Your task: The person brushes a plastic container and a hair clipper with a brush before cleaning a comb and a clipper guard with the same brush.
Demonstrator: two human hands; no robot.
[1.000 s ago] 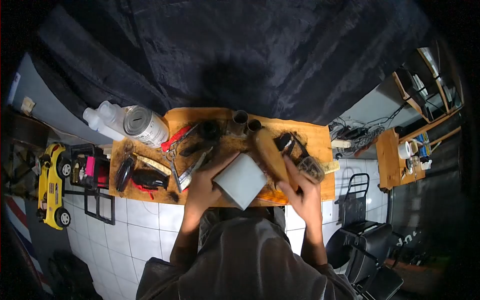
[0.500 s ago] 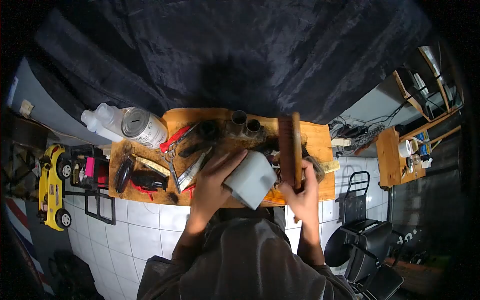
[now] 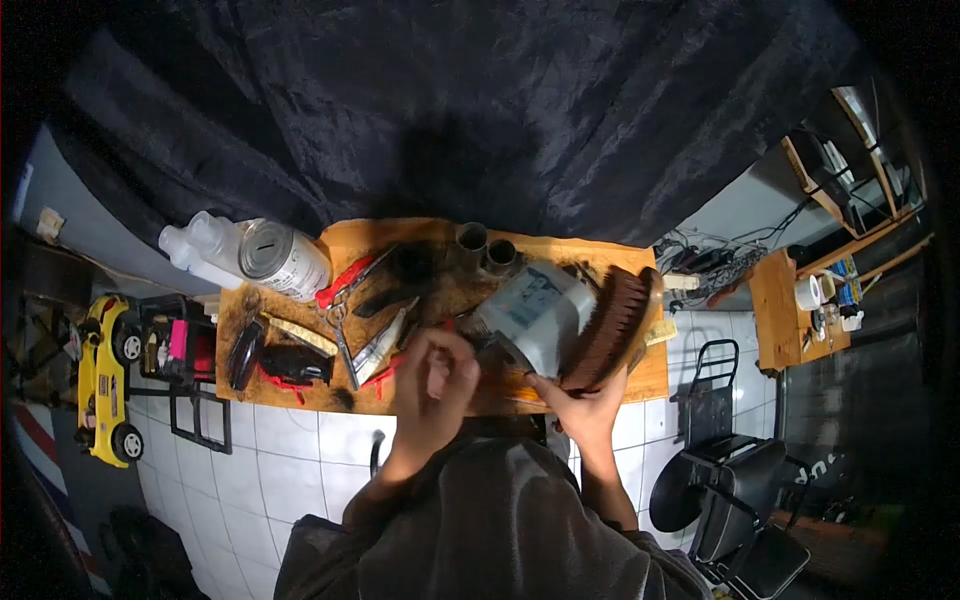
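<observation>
- Brown-bristled brush [image 3: 612,325], clamped in the right hand [image 3: 590,408]; pale container [image 3: 535,305] just left of it;
- left hand [image 3: 432,400] curled, left of that grip — whether its fingers meet, I cannot tell;
- beyond the grip, dark cups [image 3: 471,239] on the wooden table [image 3: 370,232].

We see a yellow toy car [image 3: 104,380] at left, a black chair [image 3: 745,490] at right, and white floor tiles [image 3: 290,465].
</observation>
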